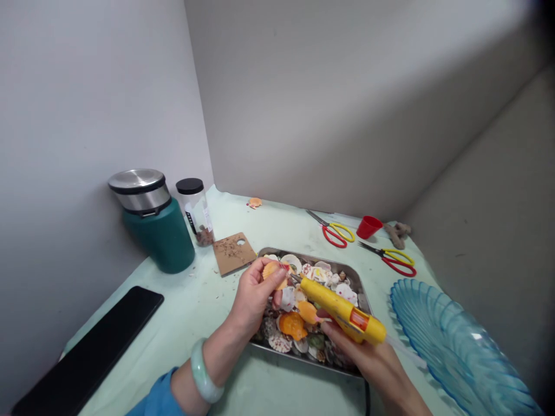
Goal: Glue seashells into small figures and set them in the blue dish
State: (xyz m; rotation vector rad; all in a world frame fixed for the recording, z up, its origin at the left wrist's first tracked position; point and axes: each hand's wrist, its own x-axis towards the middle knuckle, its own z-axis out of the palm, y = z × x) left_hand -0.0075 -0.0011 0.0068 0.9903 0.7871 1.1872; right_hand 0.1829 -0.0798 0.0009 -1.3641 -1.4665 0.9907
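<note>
My left hand (255, 292) pinches an orange scallop shell (274, 271) above the left part of a metal tray. A small red bit shows at the shell's edge beside my thumb. In my right hand (364, 352) is a yellow glue gun (340, 303), its nozzle pointing left at the shell; whether the tip touches it I cannot tell. A clear glue stick (407, 352) sticks out of the gun's back end. Below both hands the metal tray (364, 283) holds many shells, among them a bright orange one (292, 326).
Behind the tray lie two scissors (333, 231) (392, 260), a red cup (368, 227) and a small orange shell piece (255, 202). A blue glass dish (451, 341) is at right. On the left are a green flask (162, 237), a jar (197, 214), a brown board (234, 254) and a black slab (91, 352).
</note>
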